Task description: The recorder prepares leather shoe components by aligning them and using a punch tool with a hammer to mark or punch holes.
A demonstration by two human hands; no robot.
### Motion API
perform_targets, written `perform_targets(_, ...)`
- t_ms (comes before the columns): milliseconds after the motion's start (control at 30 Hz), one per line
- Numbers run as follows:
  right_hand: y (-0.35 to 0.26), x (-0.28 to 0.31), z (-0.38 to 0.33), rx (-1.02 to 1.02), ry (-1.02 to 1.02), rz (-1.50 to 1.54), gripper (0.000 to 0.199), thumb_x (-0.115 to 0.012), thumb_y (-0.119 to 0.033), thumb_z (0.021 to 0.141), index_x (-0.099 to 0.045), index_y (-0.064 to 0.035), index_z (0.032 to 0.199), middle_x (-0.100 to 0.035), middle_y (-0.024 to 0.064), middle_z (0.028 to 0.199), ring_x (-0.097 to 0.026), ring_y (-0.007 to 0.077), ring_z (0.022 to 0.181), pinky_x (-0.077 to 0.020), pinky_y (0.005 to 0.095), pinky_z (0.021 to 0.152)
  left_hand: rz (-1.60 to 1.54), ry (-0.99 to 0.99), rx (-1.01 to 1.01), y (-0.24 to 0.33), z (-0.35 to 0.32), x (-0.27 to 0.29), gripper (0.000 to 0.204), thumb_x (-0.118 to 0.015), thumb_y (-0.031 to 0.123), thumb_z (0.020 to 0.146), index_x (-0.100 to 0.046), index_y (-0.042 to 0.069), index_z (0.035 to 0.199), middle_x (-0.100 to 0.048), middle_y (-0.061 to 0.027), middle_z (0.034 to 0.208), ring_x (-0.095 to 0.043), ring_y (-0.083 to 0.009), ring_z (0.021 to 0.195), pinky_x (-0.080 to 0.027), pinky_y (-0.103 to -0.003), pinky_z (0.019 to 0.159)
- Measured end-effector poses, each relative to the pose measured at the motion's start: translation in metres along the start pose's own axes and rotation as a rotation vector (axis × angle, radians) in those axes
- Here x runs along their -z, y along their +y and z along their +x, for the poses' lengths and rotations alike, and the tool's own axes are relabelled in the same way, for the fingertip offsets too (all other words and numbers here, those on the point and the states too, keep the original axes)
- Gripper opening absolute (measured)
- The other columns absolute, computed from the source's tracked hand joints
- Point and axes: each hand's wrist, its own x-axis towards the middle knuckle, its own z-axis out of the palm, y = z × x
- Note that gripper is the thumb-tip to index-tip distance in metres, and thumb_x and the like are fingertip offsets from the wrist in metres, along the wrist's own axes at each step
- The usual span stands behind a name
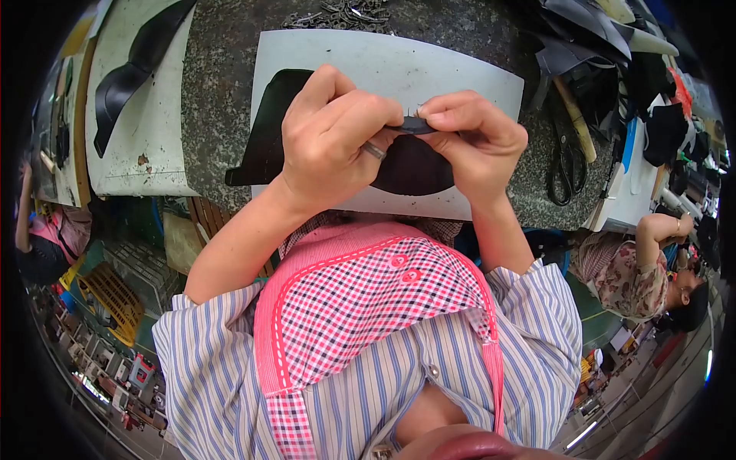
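Both my hands are raised close together over a white sheet (383,65) on the worktable. Fingers and thumb of my left hand (330,134) pinch the left end of a black piece of leather-like material (415,125), and a ring shows on one finger. The opposite end sits between the thumb and fingers of my right hand (479,142). The edge between them looks folded or bent. Beneath it a rounded black part (414,167) shows. A flat black panel (264,134) lies to the left, partly hidden by my left hand; whether it joins the held piece I cannot tell.
Small metal bits (345,14) lie in a heap at the far edge. Black scissors (567,165) and a wooden-handled tool (576,123) are on the right, near piled dark scraps (590,46). A curved black piece (138,73) rests at left. Other people sit at both sides.
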Motion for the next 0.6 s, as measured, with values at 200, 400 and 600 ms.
perform_targets(200,-0.004,-0.014,-0.010,0.203,0.156,-0.254,0.016,-0.063,0.012,0.062,-0.059,0.0018,0.074,-0.061,0.0123,0.077,-0.058,0.0142,0.067,-0.0463,0.0219,0.057,0.129,0.149,-0.119,0.004,-0.007,-0.004,0.018,-0.056,0.002,0.044,-0.051,0.010,0.060,-0.053,0.0030,0.057,-0.038,-0.0151,0.050,-0.032,-0.025,0.042)
perform_targets(400,-0.006,-0.008,-0.008,0.088,0.097,-0.061,0.015,-0.061,0.013,0.061,-0.055,0.0018,0.068,-0.061,0.0118,0.075,-0.058,0.0154,0.064,-0.0457,0.0225,0.056,0.087,0.125,-0.094,0.003,-0.012,0.001,0.017,-0.055,0.001,0.043,-0.049,0.009,0.057,-0.050,0.0026,0.055,-0.038,-0.0150,0.049,-0.030,-0.026,0.041)
perform_targets(600,-0.018,0.005,0.031,0.032,-0.444,-0.225,0.020,-0.061,0.008,0.054,-0.047,-0.0020,0.064,-0.055,0.0095,0.071,-0.054,0.0207,0.064,-0.0430,0.0270,0.058,-0.136,-0.069,0.033,-0.004,-0.002,0.014,0.023,-0.053,-0.011,0.043,-0.052,0.004,0.060,-0.056,-0.0027,0.058,-0.041,-0.0177,0.050,-0.035,-0.028,0.041)
